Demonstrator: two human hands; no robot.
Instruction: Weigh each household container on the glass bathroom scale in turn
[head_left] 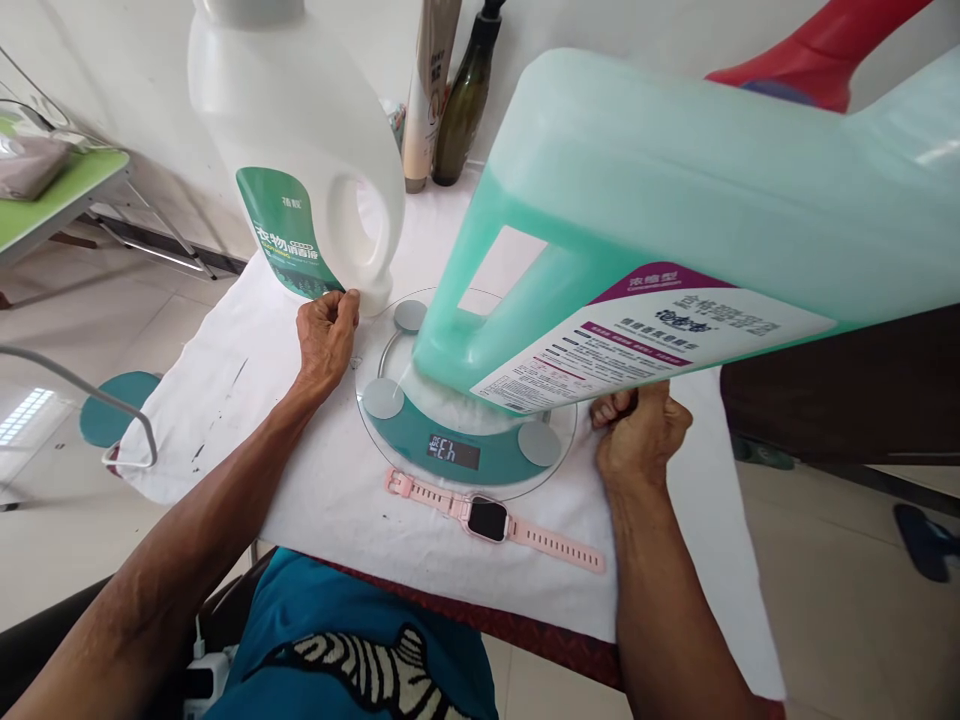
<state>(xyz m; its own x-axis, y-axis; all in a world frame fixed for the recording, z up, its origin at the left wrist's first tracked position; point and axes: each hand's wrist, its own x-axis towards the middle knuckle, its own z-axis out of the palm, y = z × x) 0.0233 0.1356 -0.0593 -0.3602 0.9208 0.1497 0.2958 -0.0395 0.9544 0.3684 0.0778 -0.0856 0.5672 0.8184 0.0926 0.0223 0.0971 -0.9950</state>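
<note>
A translucent jug of green liquid (675,190) with a white and purple label looms large and slanted in view, its base over a round glass scale (401,428). Lit digits show on the scale's display (454,452), turned away from me. My left hand (328,340) is closed in a loose fist beside the scale's left edge, against or just in front of the base of a white bottle (300,120) with a green label. Close to the scale's right edge, my right hand (645,430) is also curled into a fist, partly below the jug. No object shows in either hand.
In front of the scale lies a pink-strapped smartwatch (487,518) on a white cloth (315,520). A beige tube (427,110) and a dark pump bottle (465,110) stand by the wall. A red part (817,50) shows behind the jug. To the left are a green table (67,190) and stool (112,408).
</note>
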